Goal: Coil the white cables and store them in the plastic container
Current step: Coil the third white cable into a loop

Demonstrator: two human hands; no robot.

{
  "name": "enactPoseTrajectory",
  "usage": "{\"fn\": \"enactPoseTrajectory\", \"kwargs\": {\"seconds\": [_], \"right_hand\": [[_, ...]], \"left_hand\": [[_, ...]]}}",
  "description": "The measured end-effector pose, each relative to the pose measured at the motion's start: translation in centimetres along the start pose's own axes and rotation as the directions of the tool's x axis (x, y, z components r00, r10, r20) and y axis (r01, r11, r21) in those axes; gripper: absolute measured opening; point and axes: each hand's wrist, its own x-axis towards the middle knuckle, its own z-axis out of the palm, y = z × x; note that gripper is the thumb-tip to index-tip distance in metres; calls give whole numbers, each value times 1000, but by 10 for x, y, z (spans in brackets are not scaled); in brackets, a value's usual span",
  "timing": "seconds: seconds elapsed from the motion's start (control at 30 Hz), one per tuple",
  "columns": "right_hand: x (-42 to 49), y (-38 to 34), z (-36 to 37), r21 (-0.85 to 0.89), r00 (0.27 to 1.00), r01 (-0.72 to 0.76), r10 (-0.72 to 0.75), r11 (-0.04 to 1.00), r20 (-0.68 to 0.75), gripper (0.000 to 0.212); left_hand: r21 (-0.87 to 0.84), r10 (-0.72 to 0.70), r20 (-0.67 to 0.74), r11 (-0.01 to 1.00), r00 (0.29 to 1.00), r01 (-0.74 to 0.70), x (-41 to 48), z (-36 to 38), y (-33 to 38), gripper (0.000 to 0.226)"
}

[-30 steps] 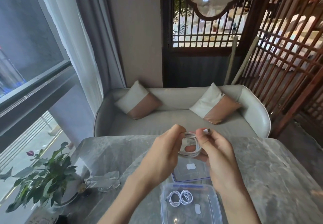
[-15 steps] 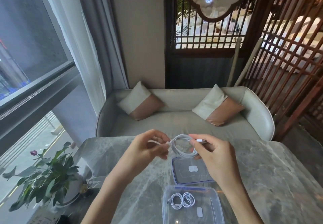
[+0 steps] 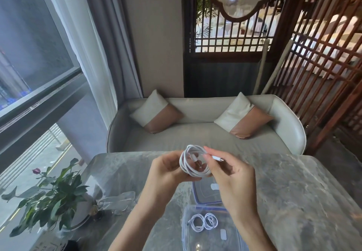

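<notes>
A white cable [image 3: 191,162] is wound into a thick coil, held above the grey marble table [image 3: 293,188]. My left hand [image 3: 166,169] grips the coil's left side. My right hand [image 3: 229,174] pinches the cable's free end, and its metal plug [image 3: 219,159] sticks out to the right. Below, near the table's front edge, lies the clear plastic container [image 3: 188,235]. Two coiled white cables [image 3: 203,221] lie inside it.
The container's blue-rimmed lid [image 3: 205,194] lies flat just beyond it, partly hidden by my right hand. A potted plant [image 3: 51,194] and a crumpled clear bag [image 3: 117,201] are at the left. A grey sofa [image 3: 205,131] stands behind the table.
The loose loop has become a tight, thick coil. My left hand has closed around the coil, and my right hand now holds the plug end to the right.
</notes>
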Motion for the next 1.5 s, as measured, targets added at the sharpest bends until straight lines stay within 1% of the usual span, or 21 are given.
{"fn": "enactPoseTrajectory", "kwargs": {"seconds": [0.1, 0.2, 0.27, 0.37, 0.43, 0.5, 0.57, 0.6, 0.67, 0.73, 0.8, 0.87, 0.9, 1.0, 1.07, 1.13, 1.2, 1.27, 1.37, 1.4, 1.5], "right_hand": [[-4, 0, -2, -223, 952, 292, -306, 930, -29, 20], [-2, 1, -5, -300, 909, 401, -418, 865, 11, 21], [-1, -1, -9, -236, 928, 370, -369, 898, 52, 19], [4, -11, -12, 40, 984, 77, -83, 996, 156, 17], [10, -13, -15, 179, 971, -79, 35, 981, 234, 17], [12, -12, -16, 169, 969, -79, 36, 982, 244, 16], [9, -8, -14, 36, 979, 19, -26, 999, 201, 18], [7, -7, -12, -40, 979, 76, -67, 996, 192, 20], [3, -5, -9, -143, 965, 191, -159, 971, 209, 22], [2, -5, -11, -183, 947, 268, -224, 946, 230, 21], [3, -3, -13, -195, 939, 294, -245, 936, 241, 19], [2, -2, -11, -207, 941, 282, -228, 937, 250, 19], [2, -1, -10, -218, 943, 273, -216, 937, 252, 20], [4, 5, -8, -266, 954, 257, -199, 929, 226, 20], [7, 11, -12, -238, 970, 172, -123, 956, 209, 19], [11, 17, -17, -191, 969, 10, 37, 981, 243, 21], [16, 23, -23, -162, 939, -132, 176, 978, 296, 25], [22, 28, -30, -61, 894, -268, 272, 961, 356, 25], [28, 33, -45, 61, 828, -438, 376, 897, 416, 18], [29, 34, -52, 87, 797, -493, 410, 865, 443, 14], [33, 39, -69, 118, 706, -596, 448, 795, 548, 28]], "left_hand": [[-127, -85, 132, 987, 988, 102, -4, -9, 10, 35], [-195, -140, 173, 965, 975, 173, -10, -16, 16, 47], [-150, -100, 155, 981, 983, 123, -12, -16, 16, 47], [-159, -59, 196, 983, 979, 91, -11, -21, 15, 51], [-240, -44, 251, 965, 967, 106, -10, -24, 20, 47], [-375, -83, 268, 909, 960, 184, -8, -24, 21, 43], [-413, -139, 250, 880, 958, 236, -6, -17, 21, 36], [-336, -174, 202, 912, 964, 235, -6, -13, 20, 30], [-102, -219, 92, 968, 971, 228, -7, -8, 16, 35], [27, -212, 56, 977, 976, 210, -8, -7, 13, 33], [105, -172, 60, 981, 983, 166, -10, -9, 12, 21], [294, -103, 42, 952, 994, 86, -11, -10, 9, 20], [449, -47, 28, 893, 999, 29, -11, -10, 6, 20], [813, 107, -8, 580, 994, -56, -13, -3, -2, 12], [914, 98, -72, 406, 993, 26, -10, -2, -3, 34], [945, 59, -43, 327, 997, 22, -5, -2, -6, 49], [910, 25, 35, 411, 999, -42, -2, -3, -9, 48], [809, -11, 96, 583, 995, -71, -1, -4, -11, 43], [562, -170, 186, 826, 968, 38, 0, -6, -15, 40], [474, -223, 232, 876, 947, 90, -1, -8, -15, 40], [287, -296, 399, 939, 868, 188, -5, -14, -13, 37]]}}
